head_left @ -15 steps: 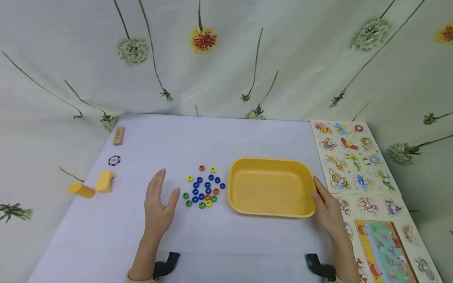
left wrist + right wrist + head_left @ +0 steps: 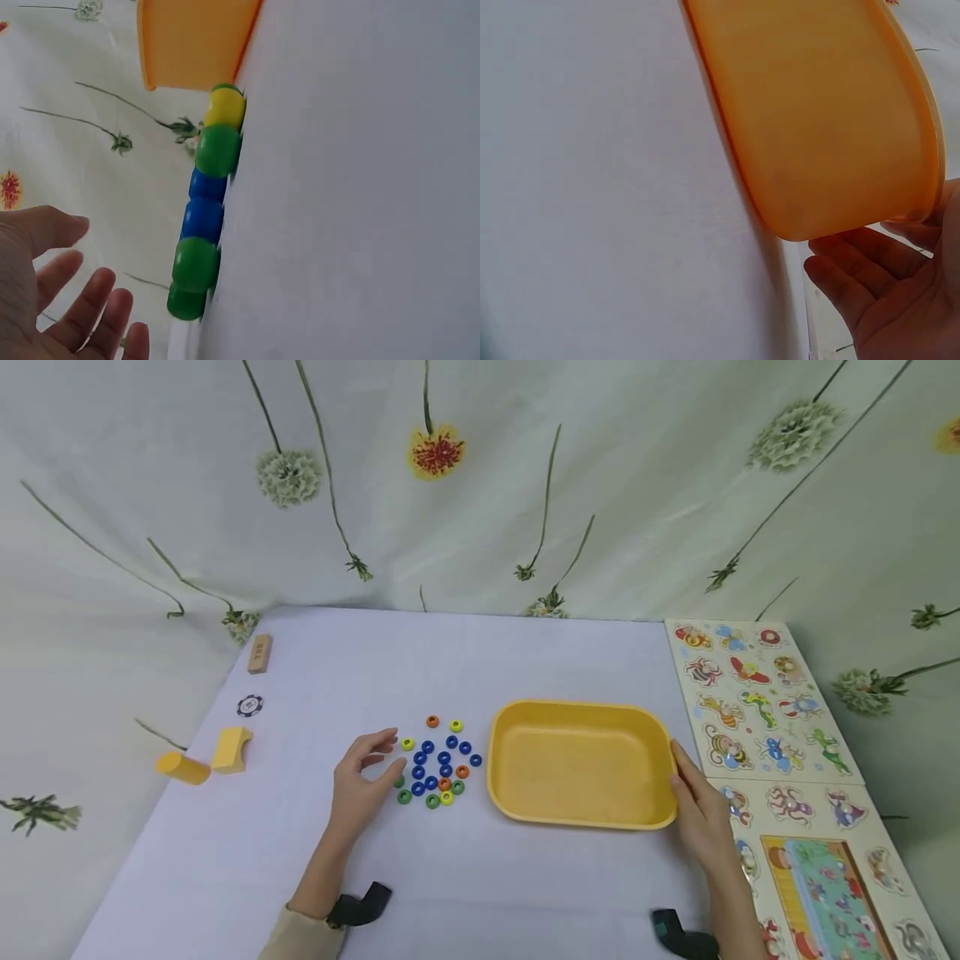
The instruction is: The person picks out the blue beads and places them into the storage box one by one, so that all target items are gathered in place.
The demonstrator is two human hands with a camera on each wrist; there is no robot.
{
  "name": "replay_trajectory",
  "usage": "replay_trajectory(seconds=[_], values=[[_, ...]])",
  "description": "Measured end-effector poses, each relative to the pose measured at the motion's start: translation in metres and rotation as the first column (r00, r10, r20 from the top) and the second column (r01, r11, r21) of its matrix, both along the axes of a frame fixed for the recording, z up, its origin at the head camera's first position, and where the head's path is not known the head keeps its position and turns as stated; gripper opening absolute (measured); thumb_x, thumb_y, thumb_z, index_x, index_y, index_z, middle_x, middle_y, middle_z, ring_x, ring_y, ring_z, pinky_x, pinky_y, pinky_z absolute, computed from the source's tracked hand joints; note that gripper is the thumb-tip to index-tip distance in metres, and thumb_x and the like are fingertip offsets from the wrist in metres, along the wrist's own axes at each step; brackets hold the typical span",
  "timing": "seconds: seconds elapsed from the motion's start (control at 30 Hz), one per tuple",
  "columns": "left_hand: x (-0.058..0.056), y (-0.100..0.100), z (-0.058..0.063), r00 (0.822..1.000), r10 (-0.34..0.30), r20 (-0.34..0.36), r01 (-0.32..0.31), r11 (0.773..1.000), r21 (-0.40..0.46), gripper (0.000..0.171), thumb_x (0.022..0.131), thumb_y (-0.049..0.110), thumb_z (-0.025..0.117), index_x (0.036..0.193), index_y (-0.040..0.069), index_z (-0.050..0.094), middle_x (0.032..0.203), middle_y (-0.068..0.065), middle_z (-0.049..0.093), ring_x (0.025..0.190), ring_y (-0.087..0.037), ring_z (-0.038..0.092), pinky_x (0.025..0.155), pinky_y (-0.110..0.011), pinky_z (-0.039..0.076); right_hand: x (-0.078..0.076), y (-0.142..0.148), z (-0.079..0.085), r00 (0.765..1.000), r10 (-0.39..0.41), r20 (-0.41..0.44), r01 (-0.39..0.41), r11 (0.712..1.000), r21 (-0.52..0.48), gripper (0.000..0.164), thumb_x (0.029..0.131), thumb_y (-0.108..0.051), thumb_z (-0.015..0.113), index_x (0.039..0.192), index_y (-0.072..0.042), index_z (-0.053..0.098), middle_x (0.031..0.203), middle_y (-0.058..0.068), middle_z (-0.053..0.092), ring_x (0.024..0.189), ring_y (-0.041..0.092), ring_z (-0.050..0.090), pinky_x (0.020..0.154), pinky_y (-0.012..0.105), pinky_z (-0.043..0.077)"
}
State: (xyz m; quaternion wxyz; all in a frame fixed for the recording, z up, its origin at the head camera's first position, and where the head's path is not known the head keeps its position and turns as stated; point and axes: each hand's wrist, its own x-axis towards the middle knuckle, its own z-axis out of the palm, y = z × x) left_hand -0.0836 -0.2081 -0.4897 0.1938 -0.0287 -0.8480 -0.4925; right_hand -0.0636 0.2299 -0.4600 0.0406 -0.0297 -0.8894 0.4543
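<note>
My left hand (image 2: 362, 789) hovers at the left side of a loose group of beads, fingers bent and thumb apart, holding nothing. The group mixes blue beads (image 2: 444, 758), green beads (image 2: 432, 802), yellow beads (image 2: 407, 744) and orange beads (image 2: 462, 772). Seen from the left wrist, the fingers stay apart from a row of beads, among them a green bead (image 2: 196, 264). A yellow plastic tray (image 2: 581, 768) stands right of the beads with nothing inside. My right hand (image 2: 703, 810) holds its right end at the rim; in the right wrist view several fingers (image 2: 847, 289) lie against the outer wall.
At the left edge are a yellow cylinder (image 2: 183, 768), a yellow arch block (image 2: 231, 750), a poker chip (image 2: 250, 706) and a small wooden block (image 2: 259, 654). Sticker-like picture boards (image 2: 776, 777) cover the right side. A flowered cloth (image 2: 480, 485) hangs behind the table.
My left hand has moved right to the beads, and its fingers have bent in. My right hand stays at the tray's end. The head view has shifted slightly.
</note>
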Motion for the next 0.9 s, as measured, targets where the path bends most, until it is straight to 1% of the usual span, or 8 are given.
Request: replay_trajectory(seconds=[0.07,0.13,0.23,0.37,0.53,0.67,0.77,0.9], values=[[-0.001,0.005,0.0,0.999,-0.015,0.028,0.015,1.0,0.008,0.04,0.077,0.016,0.066,0.116,0.013,0.057,0.102,-0.004,0.059,0.091,-0.012,0.053,0.078,-0.02,0.043,0.0,-0.001,0.0,1.0,0.004,-0.005,-0.004,1.0,-0.003,0.043,0.096,-0.029,0.033,0.139,-0.027,0.027,0.141,-0.007,0.032,0.13,0.005,0.027,0.09,-0.002,0.02],[-0.001,0.009,0.002,0.998,-0.009,0.057,0.009,1.0,0.008,0.038,0.077,0.014,0.067,0.113,0.011,0.059,0.098,-0.005,0.06,0.088,-0.014,0.053,0.076,-0.018,0.044,0.0,-0.002,0.0,1.0,0.009,-0.021,-0.01,1.0,-0.009,0.043,0.096,-0.027,0.034,0.139,-0.026,0.028,0.141,-0.006,0.032,0.13,0.006,0.028,0.09,-0.002,0.02],[-0.002,0.013,0.002,0.995,0.017,0.095,-0.018,1.0,0.009,0.034,0.076,0.012,0.068,0.109,0.012,0.061,0.094,-0.003,0.061,0.083,-0.014,0.053,0.073,-0.015,0.043,0.001,-0.003,0.001,0.999,0.006,-0.044,-0.007,1.0,-0.013,0.043,0.096,-0.025,0.036,0.138,-0.025,0.03,0.14,-0.005,0.034,0.129,0.008,0.029,0.09,-0.002,0.021],[-0.006,0.016,-0.005,0.991,0.063,0.118,-0.062,0.998,-0.016,0.029,0.074,0.017,0.071,0.102,0.015,0.064,0.088,0.003,0.062,0.077,-0.01,0.051,0.068,-0.014,0.042,0.0,-0.002,-0.001,0.998,0.001,-0.065,-0.001,1.0,-0.011,0.043,0.095,-0.024,0.037,0.138,-0.026,0.031,0.14,-0.005,0.035,0.128,0.001,0.029,0.09,-0.001,0.021],[-0.01,0.023,-0.011,0.983,0.136,0.122,-0.121,0.985,-0.126,0.026,0.071,0.026,0.073,0.095,0.018,0.066,0.079,0.008,0.06,0.072,-0.006,0.048,0.065,-0.017,0.039,0.0,0.0,-0.007,0.997,0.003,-0.076,-0.003,1.0,0.0,0.043,0.096,-0.025,0.035,0.138,-0.025,0.03,0.14,-0.006,0.035,0.126,-0.006,0.027,0.091,-0.001,0.021],[-0.011,0.029,-0.008,0.975,0.179,0.135,-0.148,0.966,-0.21,0.022,0.07,0.026,0.073,0.089,0.016,0.067,0.076,0.006,0.06,0.071,-0.008,0.045,0.064,-0.022,0.037,0.001,-0.002,-0.002,0.997,0.006,-0.082,-0.007,1.0,-0.011,0.042,0.096,-0.021,0.035,0.138,-0.022,0.031,0.14,-0.001,0.036,0.128,0.001,0.029,0.091,-0.001,0.021],[-0.011,0.032,-0.004,0.969,0.195,0.15,-0.158,0.96,-0.233,0.02,0.07,0.024,0.073,0.086,0.015,0.068,0.075,0.003,0.06,0.07,-0.01,0.046,0.064,-0.025,0.036,0.001,-0.002,0.0,0.996,0.008,-0.085,-0.009,1.0,-0.015,0.042,0.096,-0.019,0.036,0.138,-0.022,0.031,0.14,-0.001,0.036,0.128,0.002,0.028,0.092,-0.001,0.021],[-0.012,0.033,-0.003,0.966,0.207,0.156,-0.169,0.959,-0.229,0.018,0.07,0.023,0.072,0.085,0.014,0.068,0.076,0.002,0.06,0.071,-0.012,0.046,0.065,-0.026,0.035,-0.001,0.0,-0.007,0.996,0.01,-0.091,-0.011,1.0,-0.016,0.043,0.096,-0.023,0.036,0.138,-0.026,0.03,0.14,-0.006,0.035,0.126,-0.006,0.027,0.092,-0.001,0.021]])
